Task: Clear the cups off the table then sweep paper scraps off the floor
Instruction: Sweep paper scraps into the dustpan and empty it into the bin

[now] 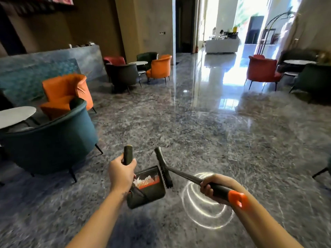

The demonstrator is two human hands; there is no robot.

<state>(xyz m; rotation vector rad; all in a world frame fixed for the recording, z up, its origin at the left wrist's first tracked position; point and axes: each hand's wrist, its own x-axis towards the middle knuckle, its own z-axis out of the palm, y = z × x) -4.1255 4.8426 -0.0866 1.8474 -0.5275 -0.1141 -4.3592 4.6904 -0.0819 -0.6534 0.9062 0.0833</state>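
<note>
Gripping the dustpan handle point(128, 154) in the left hand point(121, 173), dustpan point(154, 194) just below it with paper scraps point(141, 180) inside; clutching the broom handle point(186, 176) in the right hand point(211, 186), broom head point(163, 169) at the dustpan's right rim

We are reading no text, label, brand or number: the orange-and-white marking inside the dustpan point(154, 193) beside our left hand point(121, 173) is showing no legible letters, and the broom point(221, 190) in our right hand point(210, 185) is bearing none.
</note>
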